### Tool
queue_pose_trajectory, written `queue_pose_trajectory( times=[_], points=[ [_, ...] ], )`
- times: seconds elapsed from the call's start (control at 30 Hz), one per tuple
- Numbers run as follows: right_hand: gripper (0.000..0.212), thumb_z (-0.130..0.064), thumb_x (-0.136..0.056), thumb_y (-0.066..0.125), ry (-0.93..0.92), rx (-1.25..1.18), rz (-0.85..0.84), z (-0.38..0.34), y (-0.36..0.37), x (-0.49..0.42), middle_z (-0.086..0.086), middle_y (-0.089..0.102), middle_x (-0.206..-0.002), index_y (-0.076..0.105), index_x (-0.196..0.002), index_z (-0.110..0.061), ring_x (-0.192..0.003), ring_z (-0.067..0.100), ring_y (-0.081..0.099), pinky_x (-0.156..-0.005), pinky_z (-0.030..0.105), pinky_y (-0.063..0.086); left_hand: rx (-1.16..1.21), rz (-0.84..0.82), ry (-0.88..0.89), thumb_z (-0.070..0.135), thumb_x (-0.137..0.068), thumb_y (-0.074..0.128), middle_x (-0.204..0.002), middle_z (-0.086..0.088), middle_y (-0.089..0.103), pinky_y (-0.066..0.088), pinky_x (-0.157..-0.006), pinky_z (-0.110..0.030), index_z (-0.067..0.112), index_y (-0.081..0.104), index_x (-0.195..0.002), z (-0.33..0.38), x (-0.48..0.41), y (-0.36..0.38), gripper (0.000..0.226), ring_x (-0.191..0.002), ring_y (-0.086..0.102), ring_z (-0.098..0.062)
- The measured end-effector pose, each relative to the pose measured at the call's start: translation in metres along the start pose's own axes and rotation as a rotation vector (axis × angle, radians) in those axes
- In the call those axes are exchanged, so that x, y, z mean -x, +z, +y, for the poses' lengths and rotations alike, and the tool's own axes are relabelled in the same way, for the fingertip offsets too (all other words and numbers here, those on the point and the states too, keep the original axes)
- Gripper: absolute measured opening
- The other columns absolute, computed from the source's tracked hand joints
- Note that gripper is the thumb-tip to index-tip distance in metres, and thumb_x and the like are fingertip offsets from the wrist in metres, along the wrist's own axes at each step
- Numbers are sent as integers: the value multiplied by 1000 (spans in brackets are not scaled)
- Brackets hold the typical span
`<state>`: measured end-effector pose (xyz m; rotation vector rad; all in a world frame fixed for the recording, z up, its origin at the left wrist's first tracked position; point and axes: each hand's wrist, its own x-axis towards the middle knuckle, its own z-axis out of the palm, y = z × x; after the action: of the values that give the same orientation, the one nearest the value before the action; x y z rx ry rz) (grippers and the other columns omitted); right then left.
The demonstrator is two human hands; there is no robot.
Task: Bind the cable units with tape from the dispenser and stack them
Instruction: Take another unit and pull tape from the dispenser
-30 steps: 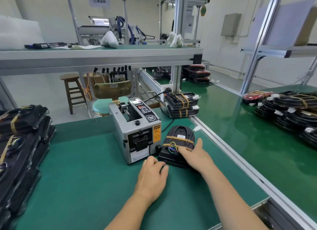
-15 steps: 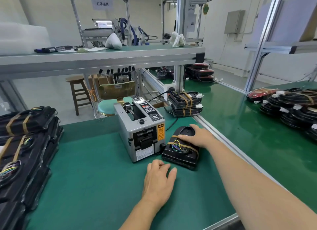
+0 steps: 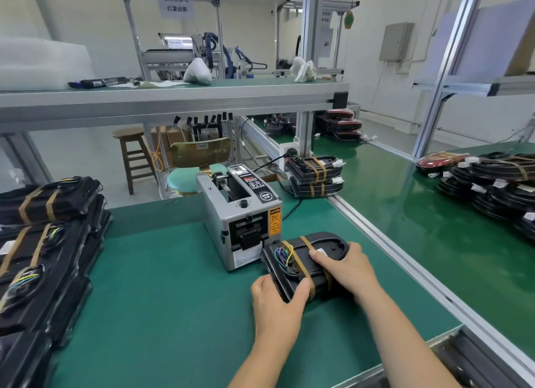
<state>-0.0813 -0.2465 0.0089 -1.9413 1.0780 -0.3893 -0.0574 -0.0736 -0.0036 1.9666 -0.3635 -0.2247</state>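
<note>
Binding looks done: cable unit (image 3: 301,261), wrapped by two tape bands (image 3: 305,241), is lying on the mat (image 3: 162,286) just beside the dispenser (image 3: 240,214) front. Its near end is gripped by the left hand (image 3: 278,303), thumb curled over the edge, and its far side is clasped by the right hand (image 3: 347,269). Stacking is judged next; a two-handed lift onto a pile of bound units (image 3: 315,176) is called for.

left hand (image 3: 278,303): off mat (image 3: 173,301), grips cable unit (image 3: 301,260) near end | right hand (image 3: 346,267): slid nearer
</note>
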Motion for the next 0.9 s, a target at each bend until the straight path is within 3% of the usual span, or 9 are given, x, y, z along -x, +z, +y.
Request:
queue_pose_trajectory(
  times=[0.07,0.17,0.37,0.47,0.57,0.67,0.8,0.87,0.9],
  points=[
    [84,-72,-57,77,-24,-98,8,-3,9,14,4,58,-119,50,-117,-19,-110,25,57,-95,42,50,189,34,-18,44,-80,73,-113,10,55,40,-91,-26,29,53,-120,4,8,-4,47,-115,52,-12],
    [66,-72,-55,76,-62,-250,-4,-12,22,34,-4,62,-109,52,-100,-29,-101,19,61,-93,41,51,380,136,-64,35,-78,79,-122,9,62,43,-97,-25,26,37,-142,11,15,-14,77,-112,58,-8],
    [77,-87,-52,60,-22,-435,-132,-32,53,69,-8,64,-100,57,-101,-27,-92,13,62,-83,33,53,256,428,150,26,-75,81,-118,6,60,41,-98,-26,24,49,-133,38,14,-57,66,-110,56,-12],
    [77,-88,-61,57,-20,-514,-241,-45,66,83,-1,66,-90,57,-100,-21,-72,12,61,-62,24,46,141,459,290,22,-74,81,-107,9,55,36,-88,-7,27,53,-132,47,13,-79,65,-96,51,5],
    [73,-89,-69,47,-26,-502,-350,-55,79,92,-14,63,-103,60,-105,-27,-93,4,59,-77,25,43,20,429,405,22,-71,82,-95,13,48,31,-77,4,35,53,-132,54,10,-101,69,-90,45,19],
    [80,-92,-68,37,-69,-454,-440,-63,93,99,-12,60,-118,61,-114,-30,-113,9,54,-98,31,41,-105,375,454,18,-71,81,-93,11,45,32,-75,-4,36,54,-133,59,3,-122,70,-84,44,5],
    [32,-73,-86,45,-200,-432,-442,-73,105,107,-26,61,-102,63,-90,-47,-99,-9,55,-85,19,41,-221,316,472,16,-72,78,-94,13,44,33,-75,-2,36,54,-132,55,-5,-148,68,-87,43,-4],
    [10,-62,-89,52,-266,-470,-436,-73,111,107,-29,64,-102,61,-94,-60,-99,-15,56,-83,15,41,-216,295,465,15,-71,79,-95,14,46,31,-76,3,36,55,-130,49,-7,-158,67,-87,45,0],
    [17,-61,-87,55,-300,-498,-440,-73,114,108,-28,65,-109,60,-104,-59,-105,-12,56,-89,18,42,-201,286,455,14,-70,80,-96,14,47,30,-75,4,36,56,-129,46,-9,-162,67,-90,47,5]
  ],
)
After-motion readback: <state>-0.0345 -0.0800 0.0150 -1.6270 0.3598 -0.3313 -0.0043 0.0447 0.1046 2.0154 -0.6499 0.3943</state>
